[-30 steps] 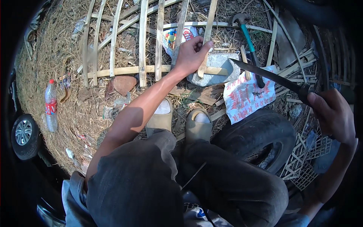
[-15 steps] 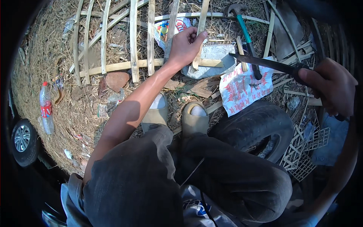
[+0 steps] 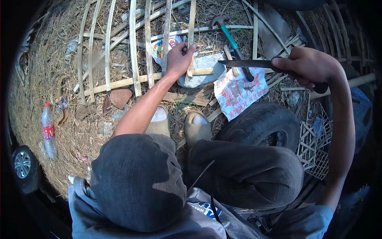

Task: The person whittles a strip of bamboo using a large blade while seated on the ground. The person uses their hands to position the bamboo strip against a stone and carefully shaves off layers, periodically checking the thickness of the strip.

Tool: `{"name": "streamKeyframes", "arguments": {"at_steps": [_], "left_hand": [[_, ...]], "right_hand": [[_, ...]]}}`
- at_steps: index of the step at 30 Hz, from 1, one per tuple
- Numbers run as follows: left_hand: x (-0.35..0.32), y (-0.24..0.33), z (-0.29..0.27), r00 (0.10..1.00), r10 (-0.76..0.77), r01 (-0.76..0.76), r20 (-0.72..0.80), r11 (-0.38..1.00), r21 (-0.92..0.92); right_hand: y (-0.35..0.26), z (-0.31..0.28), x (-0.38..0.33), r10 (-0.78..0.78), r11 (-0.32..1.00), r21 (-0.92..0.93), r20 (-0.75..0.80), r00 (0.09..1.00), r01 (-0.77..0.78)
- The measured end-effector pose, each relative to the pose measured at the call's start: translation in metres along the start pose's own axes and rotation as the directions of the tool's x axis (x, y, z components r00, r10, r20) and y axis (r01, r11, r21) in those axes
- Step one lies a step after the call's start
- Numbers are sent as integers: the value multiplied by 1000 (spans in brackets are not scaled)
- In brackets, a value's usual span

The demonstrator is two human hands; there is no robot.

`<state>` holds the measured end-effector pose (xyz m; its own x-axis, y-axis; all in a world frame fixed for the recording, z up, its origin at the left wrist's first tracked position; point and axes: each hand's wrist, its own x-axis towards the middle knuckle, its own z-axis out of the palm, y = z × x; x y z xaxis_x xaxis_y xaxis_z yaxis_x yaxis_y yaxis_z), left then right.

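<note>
- Left hand point(image 3: 180, 59) pinches a bamboo slat point(image 3: 191, 36), standing its lower end on a grey stone point(image 3: 201, 71), seemingly as a chopping block.
- Right hand point(image 3: 308, 65) is clenched on a machete point(image 3: 248, 63), blade level above the stone, pointing at the slat.
- Hammer point(image 3: 232, 38) lies just beyond, apart.

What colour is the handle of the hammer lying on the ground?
Teal-green with a black grip end; the hammer shows only in the head view.
</note>
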<state>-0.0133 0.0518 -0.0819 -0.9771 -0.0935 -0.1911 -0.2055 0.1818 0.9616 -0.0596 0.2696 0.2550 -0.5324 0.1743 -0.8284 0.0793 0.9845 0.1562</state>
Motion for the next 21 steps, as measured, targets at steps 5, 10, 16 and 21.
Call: {"name": "streamKeyframes", "arguments": {"at_steps": [5,10,16,21], "left_hand": [[1,12,7,999,20,-20,28,1000,-13],[-3,-3,3,997,75,-75,3,997,2],[-5,-8,-11,998,50,-52,-30,997,-56],[0,-4,1,999,54,-54,1,998,-40]], "right_hand": [[47,7,-24,47,973,226,-2,999,-45],[78,28,-59,-44,953,289,-168,985,92],[89,114,-38,-2,358,849,-416,909,389],[38,193,63,115,-70,623,-771,627,779]]}}
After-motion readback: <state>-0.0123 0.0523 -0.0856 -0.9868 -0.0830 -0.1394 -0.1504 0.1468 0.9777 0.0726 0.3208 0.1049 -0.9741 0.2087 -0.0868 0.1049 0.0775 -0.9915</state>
